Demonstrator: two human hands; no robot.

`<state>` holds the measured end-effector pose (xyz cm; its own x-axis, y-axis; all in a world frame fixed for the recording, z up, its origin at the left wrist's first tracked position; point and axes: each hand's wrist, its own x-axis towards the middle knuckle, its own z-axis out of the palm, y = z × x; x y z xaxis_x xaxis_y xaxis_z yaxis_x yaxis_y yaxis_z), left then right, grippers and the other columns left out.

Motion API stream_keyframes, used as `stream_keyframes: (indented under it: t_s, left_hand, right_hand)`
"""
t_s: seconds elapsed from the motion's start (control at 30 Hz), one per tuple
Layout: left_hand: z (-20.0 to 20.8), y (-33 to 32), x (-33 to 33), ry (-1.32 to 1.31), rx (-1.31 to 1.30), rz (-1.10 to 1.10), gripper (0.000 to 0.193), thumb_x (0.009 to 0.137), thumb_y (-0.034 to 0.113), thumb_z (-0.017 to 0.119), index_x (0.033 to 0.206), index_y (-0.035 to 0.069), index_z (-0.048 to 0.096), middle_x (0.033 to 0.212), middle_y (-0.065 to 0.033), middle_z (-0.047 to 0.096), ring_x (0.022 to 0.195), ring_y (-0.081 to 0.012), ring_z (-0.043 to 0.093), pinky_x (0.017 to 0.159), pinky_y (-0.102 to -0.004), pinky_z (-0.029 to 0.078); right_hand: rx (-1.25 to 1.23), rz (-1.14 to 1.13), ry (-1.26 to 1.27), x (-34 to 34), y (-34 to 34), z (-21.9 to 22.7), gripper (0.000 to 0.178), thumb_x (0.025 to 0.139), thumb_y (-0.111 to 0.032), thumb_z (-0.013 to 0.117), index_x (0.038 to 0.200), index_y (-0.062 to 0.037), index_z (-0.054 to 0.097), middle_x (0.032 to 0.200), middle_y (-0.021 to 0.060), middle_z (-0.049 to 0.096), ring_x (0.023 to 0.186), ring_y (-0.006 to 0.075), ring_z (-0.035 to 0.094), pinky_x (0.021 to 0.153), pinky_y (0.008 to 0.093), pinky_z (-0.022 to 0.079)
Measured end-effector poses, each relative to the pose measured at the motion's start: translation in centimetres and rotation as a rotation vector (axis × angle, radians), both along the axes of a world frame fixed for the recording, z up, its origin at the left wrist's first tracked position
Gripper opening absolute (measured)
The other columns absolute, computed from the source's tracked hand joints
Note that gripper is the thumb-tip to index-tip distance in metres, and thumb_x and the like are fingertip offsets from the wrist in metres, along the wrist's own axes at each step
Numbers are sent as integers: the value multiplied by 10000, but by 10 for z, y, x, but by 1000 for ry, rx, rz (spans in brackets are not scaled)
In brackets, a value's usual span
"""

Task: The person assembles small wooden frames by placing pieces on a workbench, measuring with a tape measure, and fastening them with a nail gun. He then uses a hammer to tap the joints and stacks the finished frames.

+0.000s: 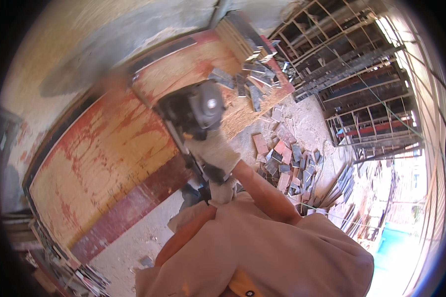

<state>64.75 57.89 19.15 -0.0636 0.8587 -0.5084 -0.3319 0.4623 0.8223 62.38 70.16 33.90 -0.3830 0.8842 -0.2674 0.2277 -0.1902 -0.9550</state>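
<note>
My right hand [215,151], in a pale work glove, is wrapped round the handle of a black circular saw [191,108]. The saw's rounded housing is blurred, and its blade cannot be made out. Along its left side runs a narrow, dark-edged strip [176,136], slanting from the far side toward my body. My left hand [222,192], also gloved, is closed close to my chest at the near end of that strip; what it grips is hidden. Beneath the saw lies a long wooden board [104,163], yellowish with worn red paint and a dark red near edge.
Stacked panels [243,37] stand at the far end, beside cut dark offcuts [252,89] and sawdust. A heap of small block pieces [290,163] covers the floor to the right. Metal racks [366,84] line the right side; a stained wall [84,54] rises behind the board.
</note>
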Motion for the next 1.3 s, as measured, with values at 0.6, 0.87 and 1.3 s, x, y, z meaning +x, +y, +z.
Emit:
stream_keyframes:
  t_s: [0.6,0.87,1.3]
  left_hand:
    - [-87,168,-176,985,-601,98,666,962,600,567,1139,-26,711,1196,-260,701,1137,-409,674,958,-502,525]
    - [-215,294,-287,1443,-832,17,939,947,680,544,1440,-112,444,1299,-286,640,1111,-422,684,907,-485,578]
    - [-91,391,-226,-176,-157,551,394,1034,411,556,756,208,364,605,81,279,456,-55,208,402,-279,159]
  right_hand:
    - [611,340,-1061,89,186,-290,691,950,-233,561,1513,96,333,1029,244,695,857,392,720,746,552,566]
    - [328,399,-1034,92,213,-331,1009,870,-501,661,1558,105,239,1415,444,443,1129,489,630,860,534,548]
    - [252,146,-194,146,267,-224,512,880,-446,700,1150,-14,643,986,157,706,876,395,708,810,436,567]
